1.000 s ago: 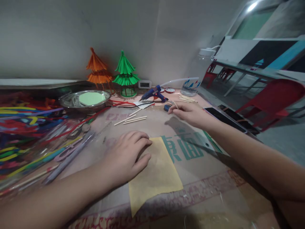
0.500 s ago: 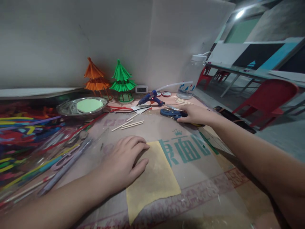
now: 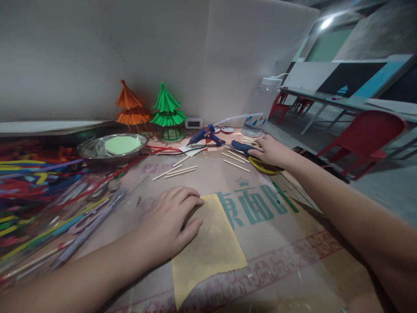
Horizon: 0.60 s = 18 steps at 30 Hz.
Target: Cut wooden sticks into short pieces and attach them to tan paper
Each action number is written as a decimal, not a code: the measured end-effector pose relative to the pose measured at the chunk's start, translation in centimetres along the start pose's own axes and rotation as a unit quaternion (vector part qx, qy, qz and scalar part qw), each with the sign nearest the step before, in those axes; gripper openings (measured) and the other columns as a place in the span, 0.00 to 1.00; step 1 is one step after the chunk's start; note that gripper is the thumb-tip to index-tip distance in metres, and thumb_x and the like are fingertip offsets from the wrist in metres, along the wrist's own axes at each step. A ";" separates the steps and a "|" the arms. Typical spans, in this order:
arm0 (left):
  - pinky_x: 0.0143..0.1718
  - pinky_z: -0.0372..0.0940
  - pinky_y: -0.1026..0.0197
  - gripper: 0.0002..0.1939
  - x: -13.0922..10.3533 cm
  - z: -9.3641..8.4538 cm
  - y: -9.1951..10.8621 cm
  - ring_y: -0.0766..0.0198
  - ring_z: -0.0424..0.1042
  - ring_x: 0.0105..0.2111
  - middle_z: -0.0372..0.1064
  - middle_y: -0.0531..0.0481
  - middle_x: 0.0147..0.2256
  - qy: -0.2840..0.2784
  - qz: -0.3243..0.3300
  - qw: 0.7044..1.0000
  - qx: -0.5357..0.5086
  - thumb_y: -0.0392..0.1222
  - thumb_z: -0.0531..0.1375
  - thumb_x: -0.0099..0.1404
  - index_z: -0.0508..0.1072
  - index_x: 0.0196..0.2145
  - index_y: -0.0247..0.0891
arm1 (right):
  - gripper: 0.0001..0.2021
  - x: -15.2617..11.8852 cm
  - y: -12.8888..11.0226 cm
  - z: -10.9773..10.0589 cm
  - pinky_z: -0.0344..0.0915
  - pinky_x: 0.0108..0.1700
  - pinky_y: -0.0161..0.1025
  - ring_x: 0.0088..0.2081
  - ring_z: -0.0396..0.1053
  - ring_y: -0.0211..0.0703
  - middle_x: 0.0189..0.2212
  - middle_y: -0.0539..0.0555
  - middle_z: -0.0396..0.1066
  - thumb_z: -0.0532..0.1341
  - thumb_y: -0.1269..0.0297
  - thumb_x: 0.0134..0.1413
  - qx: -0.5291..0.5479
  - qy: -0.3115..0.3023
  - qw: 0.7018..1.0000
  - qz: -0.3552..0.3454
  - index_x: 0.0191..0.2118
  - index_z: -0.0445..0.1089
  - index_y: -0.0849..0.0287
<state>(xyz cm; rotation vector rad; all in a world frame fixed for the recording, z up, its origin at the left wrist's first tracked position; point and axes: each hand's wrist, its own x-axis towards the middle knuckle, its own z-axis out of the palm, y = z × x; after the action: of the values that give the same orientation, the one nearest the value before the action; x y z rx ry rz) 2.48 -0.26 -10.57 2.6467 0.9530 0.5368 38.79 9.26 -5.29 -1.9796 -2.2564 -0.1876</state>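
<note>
My left hand [image 3: 177, 219] lies flat, fingers extended, over the left edge of a yellow sheet [image 3: 213, 248] with an uneven lower edge. At the back right, the fingers of my right hand [image 3: 269, 151] are closed around a dark blue hand tool [image 3: 241, 146]; its exact kind is unclear. Just beneath that hand is a yellow loop [image 3: 264, 167], partly covered. Thin wooden sticks [image 3: 236, 165] lie to the left of it, and more sticks [image 3: 180, 171] are beyond my left hand.
A blue glue gun [image 3: 206, 136] stands at the back near a clear bottle [image 3: 257, 106]. Orange [image 3: 129, 106] and green [image 3: 167, 108] tiered models stand by the wall. Left are a metal dish [image 3: 87, 150] and colourful craft strips [image 3: 39, 178]. A red chair [image 3: 368, 134] is at right.
My right hand has shifted a little to the right and back with the blue tool, uncovering several sticks and more of the yellow loop. My left hand has stayed in place.
</note>
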 end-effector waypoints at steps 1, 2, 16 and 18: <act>0.55 0.64 0.42 0.15 0.0 0.0 0.0 0.47 0.68 0.53 0.70 0.41 0.52 0.003 0.001 1.000 -0.001 0.42 0.56 0.69 0.73 0.51 0.39 | 0.18 -0.1 -0.7 0.0 0.62 0.50 0.45 0.47 0.68 0.55 0.44 0.66 0.72 0.54 0.57 0.68 0.000 0.007 1.000 -0.010 0.47 0.74 0.65; 0.55 0.64 0.43 0.14 0.0 0.1 -0.1 0.47 0.68 0.53 0.71 0.42 0.51 0.006 0.002 1.000 -0.001 0.42 0.56 0.69 0.73 0.51 0.39 | 0.18 -0.3 -1.6 0.1 0.62 0.50 0.45 0.47 0.68 0.54 0.44 0.66 0.71 0.51 0.60 0.69 0.000 0.009 1.000 -0.021 0.47 0.74 0.65; 0.57 0.62 0.43 0.14 0.1 0.0 0.2 0.48 0.67 0.55 0.70 0.42 0.52 0.007 -0.007 1.000 -0.009 0.40 0.58 0.69 0.73 0.51 0.38 | 0.16 -2.4 -6.8 3.2 0.64 0.48 0.47 0.45 0.69 0.56 0.43 0.66 0.73 0.56 0.67 0.66 -0.069 0.098 0.976 -0.179 0.54 0.72 0.67; 0.57 0.62 0.43 0.14 0.1 0.0 0.3 0.48 0.66 0.55 0.70 0.43 0.52 0.008 -0.010 1.000 -0.012 0.40 0.58 0.68 0.73 0.51 0.37 | 0.15 -2.3 -7.1 2.8 0.64 0.47 0.47 0.43 0.69 0.56 0.41 0.65 0.73 0.56 0.66 0.66 -0.047 0.126 0.969 -0.207 0.50 0.74 0.67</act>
<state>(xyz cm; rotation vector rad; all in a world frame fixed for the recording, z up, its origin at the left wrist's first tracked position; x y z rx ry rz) 2.69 -0.42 -10.47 2.6136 0.9711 0.5632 32.01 6.57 -8.47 -1.3976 -2.4911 -0.5632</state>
